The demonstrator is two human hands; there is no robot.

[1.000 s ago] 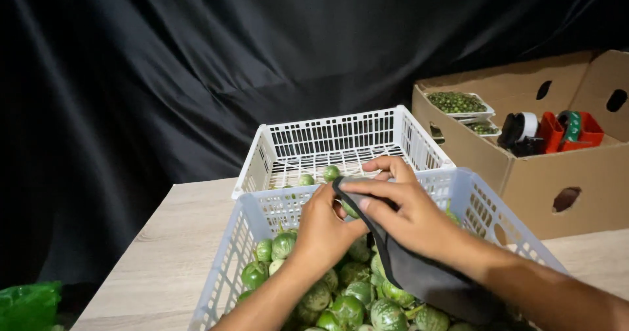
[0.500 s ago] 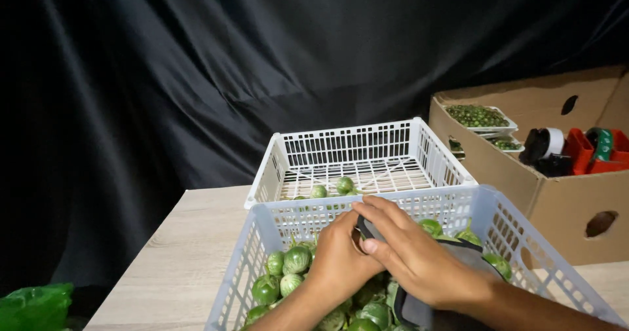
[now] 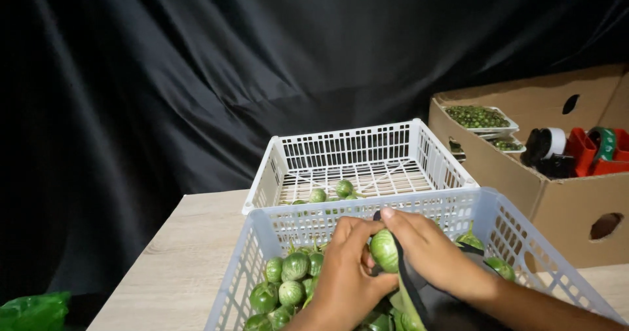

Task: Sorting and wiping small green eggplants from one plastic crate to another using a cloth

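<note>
A small round green eggplant (image 3: pixel 384 250) is held between both hands over the near white plastic basket (image 3: pixel 485 210). The left hand (image 3: pixel 347 272) is closed around it from the left, and the right hand (image 3: pixel 426 252) is clamped on it from above and the right, with a dark pouch (image 3: pixel 436 305) lying under that wrist.

Inside the near basket, more round green eggplants (image 3: pixel 295 265) are piled against the left wall. Just behind it a second white basket (image 3: pixel 357 144) is set, touching it, with only a few green eggplants (image 3: pixel 331 192) lying near its front edge.

To the right, an open brown cardboard box (image 3: pixel 524 180) with oval hand holes is placed beside the baskets. In it a shallow white tray of small green produce (image 3: pixel 478 116) is seen at the back left, and red tape dispensers (image 3: pixel 590 151) with rolls are seen to the right.

A green plastic bag (image 3: pixel 33 310) lies at the lower left, off the wooden table (image 3: pixel 183 252).
</note>
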